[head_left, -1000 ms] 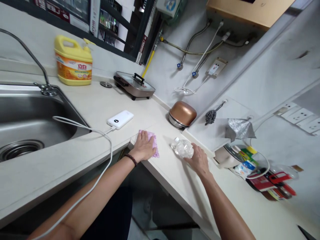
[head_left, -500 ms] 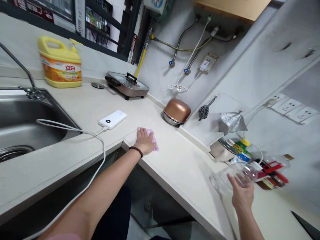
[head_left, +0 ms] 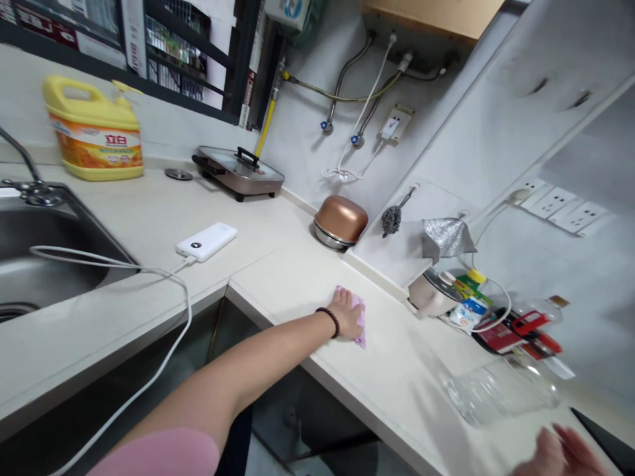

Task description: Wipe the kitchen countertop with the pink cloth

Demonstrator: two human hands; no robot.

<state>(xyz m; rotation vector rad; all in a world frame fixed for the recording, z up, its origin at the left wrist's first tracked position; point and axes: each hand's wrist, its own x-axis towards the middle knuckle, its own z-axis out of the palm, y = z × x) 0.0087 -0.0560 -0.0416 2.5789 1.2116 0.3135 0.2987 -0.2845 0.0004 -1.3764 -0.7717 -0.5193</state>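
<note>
My left hand (head_left: 346, 316) presses down over a pink cleaning cloth (head_left: 361, 334) on the white countertop, its fingers laid over the fabric and the cloth's edge showing past them. A dark bead bracelet circles that wrist. At the lower right, my right hand (head_left: 560, 453) is blurred and partly cut off by the frame, its fingers apart and holding nothing. Just beyond it a clear plastic bottle (head_left: 501, 390) lies on its side on the counter, apart from the hand and also smeared by motion.
On the left are a sink (head_left: 64, 271), a yellow detergent jug (head_left: 96, 132) and a white power bank (head_left: 207, 242) with a trailing cable. An electric pan (head_left: 243, 173) and a copper-coloured bowl (head_left: 342, 218) stand by the wall. At right sit a small pot (head_left: 431, 294) and several packets and bottles.
My left hand has slid the cloth right along the counter. My right hand has let go of the clear bottle, which now lies farther right, and has drawn back towards the lower right.
</note>
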